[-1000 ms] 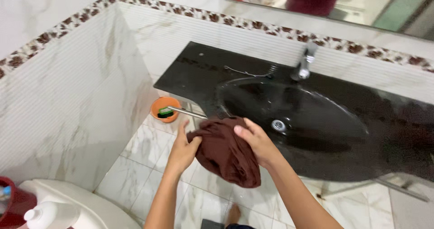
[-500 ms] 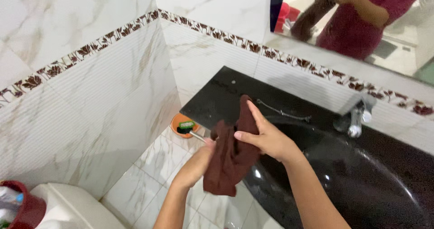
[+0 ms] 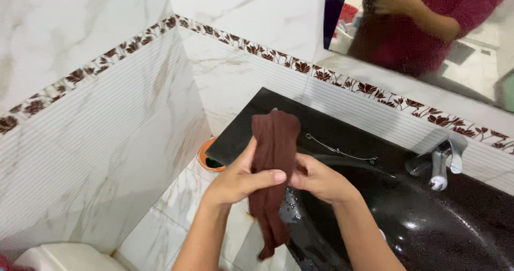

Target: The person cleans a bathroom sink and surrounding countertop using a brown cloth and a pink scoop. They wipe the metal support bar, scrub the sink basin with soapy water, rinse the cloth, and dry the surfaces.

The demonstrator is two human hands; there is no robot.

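Two hands wrapped around a dark brown cloth (image 3: 274, 158), held upright over the black counter (image 3: 257, 124) beside the sink basin (image 3: 428, 223): left hand (image 3: 241, 180) closed with thumb across the fabric, right hand (image 3: 318, 180) gripping from behind. Chrome faucet (image 3: 441, 161) at right; orange bowl (image 3: 206, 156) on the floor below.

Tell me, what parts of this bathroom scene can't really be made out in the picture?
- Orange bowl, head view: mostly hidden behind the black counter corner.
- Right hand: its fingertips are hidden behind the brown cloth.
- Sink basin: cut off by the right and bottom edges; no drain shows.
- Toilet: only a corner shows at the bottom edge.
- Left hand: its palm is hidden; only its back faces the camera.
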